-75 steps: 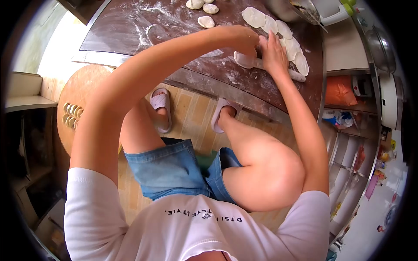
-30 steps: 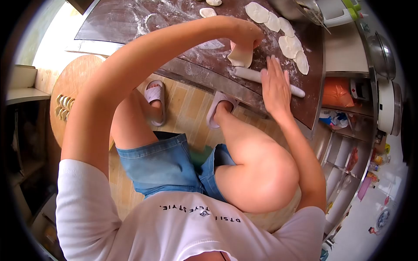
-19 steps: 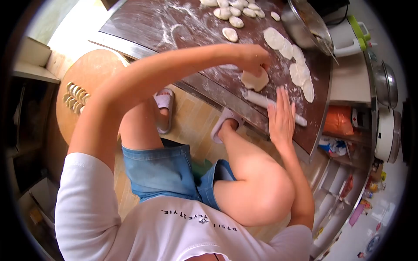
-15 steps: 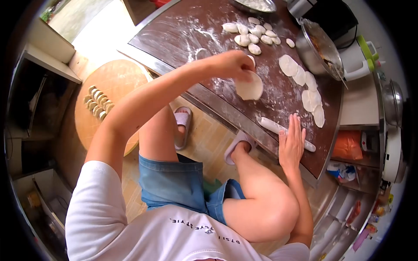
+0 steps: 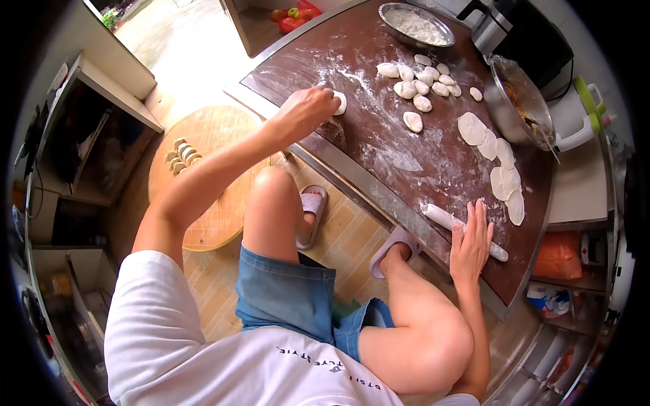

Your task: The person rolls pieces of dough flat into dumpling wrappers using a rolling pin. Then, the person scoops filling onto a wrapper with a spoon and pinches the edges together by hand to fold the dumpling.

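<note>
My left hand (image 5: 308, 114) is closed at the left edge of the floured table, its fingers around a dough wrapper (image 5: 340, 103), only part of which shows. My right hand (image 5: 472, 242) lies with straight fingers across a white, floury rolling pin (image 5: 440, 216) near the table's front edge. Beyond the pin, several flat dough wrappers (image 5: 472, 128) overlap in a curved row. Small flattened dough pieces (image 5: 421, 88) sit in a cluster farther back, and one dough piece (image 5: 413, 122) lies a little apart, nearer me.
A bowl of flour (image 5: 416, 26) stands at the back of the brown table (image 5: 379, 196). To its right is a metal bowl of filling (image 5: 518, 101) with a utensil in it. Lower left, a round wooden board (image 5: 203, 227) carries filled dumplings (image 5: 181, 157).
My left hand has moved left across the table with the wrapper, uncovering the lone dough piece. My right hand stays on the rolling pin. The whole view has shifted slightly.
</note>
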Motion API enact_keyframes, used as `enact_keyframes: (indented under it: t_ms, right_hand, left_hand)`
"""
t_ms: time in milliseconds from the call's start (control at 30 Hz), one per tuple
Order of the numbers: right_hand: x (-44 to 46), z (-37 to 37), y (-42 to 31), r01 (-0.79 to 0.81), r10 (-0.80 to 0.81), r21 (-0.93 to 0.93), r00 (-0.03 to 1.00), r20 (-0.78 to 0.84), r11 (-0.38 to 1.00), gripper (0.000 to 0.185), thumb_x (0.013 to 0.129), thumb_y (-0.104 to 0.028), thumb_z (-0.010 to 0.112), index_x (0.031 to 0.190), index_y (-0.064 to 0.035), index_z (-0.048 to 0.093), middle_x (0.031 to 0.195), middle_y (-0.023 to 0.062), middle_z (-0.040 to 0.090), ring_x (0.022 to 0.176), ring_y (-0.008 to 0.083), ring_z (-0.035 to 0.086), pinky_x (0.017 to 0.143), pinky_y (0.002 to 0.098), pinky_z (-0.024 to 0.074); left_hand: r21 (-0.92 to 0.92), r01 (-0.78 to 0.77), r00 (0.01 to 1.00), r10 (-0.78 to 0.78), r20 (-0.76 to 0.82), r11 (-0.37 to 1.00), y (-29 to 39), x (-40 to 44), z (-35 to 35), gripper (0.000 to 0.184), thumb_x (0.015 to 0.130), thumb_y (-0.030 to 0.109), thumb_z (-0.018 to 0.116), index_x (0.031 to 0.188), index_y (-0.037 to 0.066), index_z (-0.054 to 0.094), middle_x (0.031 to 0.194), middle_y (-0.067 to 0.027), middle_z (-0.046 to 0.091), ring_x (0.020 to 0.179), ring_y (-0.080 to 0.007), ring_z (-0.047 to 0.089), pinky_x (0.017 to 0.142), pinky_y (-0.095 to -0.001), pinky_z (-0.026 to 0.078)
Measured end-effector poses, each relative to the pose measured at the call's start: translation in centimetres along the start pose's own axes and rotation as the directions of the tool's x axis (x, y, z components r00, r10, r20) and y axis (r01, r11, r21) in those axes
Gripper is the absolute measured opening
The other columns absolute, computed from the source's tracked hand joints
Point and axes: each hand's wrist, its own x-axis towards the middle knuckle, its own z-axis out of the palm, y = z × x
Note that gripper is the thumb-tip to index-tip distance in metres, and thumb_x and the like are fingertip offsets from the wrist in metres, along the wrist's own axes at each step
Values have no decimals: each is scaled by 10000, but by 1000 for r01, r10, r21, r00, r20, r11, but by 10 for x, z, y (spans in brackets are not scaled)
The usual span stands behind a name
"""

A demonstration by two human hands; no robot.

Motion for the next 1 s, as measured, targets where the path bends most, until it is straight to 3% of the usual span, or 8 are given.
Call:
enact_keyframes:
  t_ms: [233, 300, 400, 533, 633, 733, 867, 1000]
  right_hand:
    - [2, 2, 1, 13, -13, 6, 1000, -12, 1000, 484, 929, -358, 366, 1283, -29, 399, 1385, 140, 339, 1292, 292, 303, 1040, 485, 207]
    - [1, 2, 2, 12, -12, 8, 1000, -7, 1000, 478, 927, -351, 374, 1280, -29, 402, 1384, 142, 340, 1290, 293, 306, 1041, 482, 207]
    - [-3, 1, 1, 13, -12, 17, 1000, -18, 1000, 476, 911, -342, 419, 1267, -26, 422, 1369, 152, 361, 1276, 303, 325, 1038, 475, 217]
    - [-3, 2, 4, 38, -36, 39, 999, -35, 999, 500, 903, -365, 428, 1265, -21, 430, 1347, 161, 392, 1256, 307, 356, 1031, 474, 225]
    - [-3, 1, 3, 30, -29, 55, 999, -25, 998, 504, 904, -374, 422, 1261, -18, 436, 1340, 164, 400, 1257, 306, 356, 1031, 473, 225]
    - [-1, 2, 2, 44, -42, 77, 999, -25, 996, 493, 911, -364, 410, 1261, -18, 440, 1338, 163, 403, 1258, 305, 355, 1035, 470, 217]
    - [18, 11, 10, -14, 15, 38, 999, -30, 999, 441, 928, -315, 381, 1251, -25, 461, 1333, 163, 410, 1275, 296, 333, 1045, 464, 200]
    - [87, 35, 34, -126, 123, -29, 988, -93, 992, 488, 932, -369, 322, 1274, -43, 443, 1344, 170, 393, 1291, 299, 301, 1063, 457, 167]
  left_hand:
    - [-481, -102, 994, 106, -20, 871, 78, 4, -15, 106, 719, 75, 566, 782, -8, 546, 783, -147, 596, 750, -325, 584, 631, -379, 469]
    - [-730, -19, 987, 128, 94, 683, 103, 27, -6, 157, 738, 107, 594, 816, -21, 551, 805, -137, 616, 695, -271, 609, 612, -348, 474]
    - [-943, 297, 932, 171, 320, 148, 119, 59, 3, 164, 830, 134, 587, 885, -14, 542, 800, -47, 609, 718, -102, 569, 640, -253, 491]
    - [-875, 206, 892, 284, 352, 437, 131, 77, 19, 279, 766, 86, 589, 1033, 4, 585, 859, -72, 638, 745, -128, 593, 664, -260, 500]
    - [-788, 32, 928, 276, 252, 615, 136, 88, 21, 284, 724, 73, 569, 990, -12, 618, 834, -117, 656, 724, -177, 616, 672, -295, 496]
    - [-895, 303, 865, 300, 403, 328, 152, 89, 20, 297, 658, 136, 576, 924, 30, 656, 810, -142, 654, 742, -252, 638, 688, -332, 496]
    - [-834, -120, 935, 344, 88, 538, 165, 96, 37, 269, 689, 195, 589, 894, 44, 673, 827, -140, 658, 765, -275, 635, 698, -337, 500]
    - [-759, -103, 898, 388, 206, 643, 170, 113, 27, 239, 727, 204, 574, 850, 13, 649, 723, -140, 634, 655, -249, 603, 613, -332, 471]
